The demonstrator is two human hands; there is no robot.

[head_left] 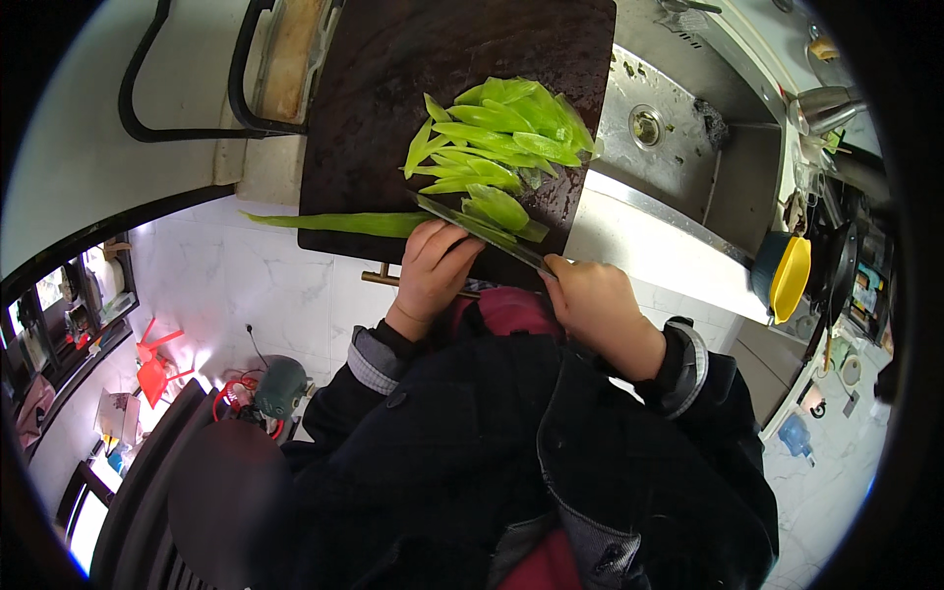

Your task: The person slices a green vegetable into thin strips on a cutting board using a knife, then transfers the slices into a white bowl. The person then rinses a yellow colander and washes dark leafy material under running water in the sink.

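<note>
A dark cutting board (393, 88) lies on the counter before me. My right hand (602, 307) is closed round the handle of a kitchen knife (477, 226), whose blade slants up and left across the near edge of the board. My left hand (430, 270), fingers bent, presses a long, pale green peeled stalk (339, 223), apparently celtuce, right beside the blade. The stalk's thin end sticks out past the board's left edge. Beyond the blade lie freshly cut slices (497, 206), and farther up is a heap of thin slanted green slices (511, 123).
To the right, a steel sink (678, 147) has scraps around its drain. A yellow and dark blue container (789, 278) stands at the counter's right end. Black metal bars (241, 79) rise at the left. A red stool (154, 372) is on the floor at the lower left.
</note>
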